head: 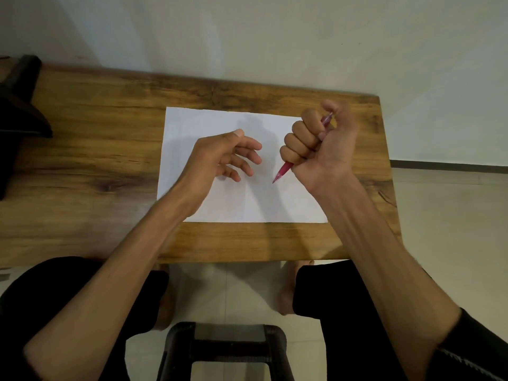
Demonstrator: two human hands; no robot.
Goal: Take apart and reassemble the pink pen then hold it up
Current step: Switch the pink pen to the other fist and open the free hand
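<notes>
My right hand [316, 141] grips the pink pen [283, 171] in a fist above the right side of a white sheet of paper [247, 199]. The pen's pointed tip sticks out below the fist toward the lower left, and its other end shows above the fingers near the thumb. The middle of the pen is hidden inside the fist. My left hand [220, 155] hovers over the middle of the sheet with relaxed, slightly spread fingers and holds nothing. A gap separates the two hands.
The sheet lies on a wooden table [96, 149] set against a pale wall. A black object [19, 119] stands at the table's left end. Below the table's front edge are my knees and a black stool [225, 347] on the tiled floor.
</notes>
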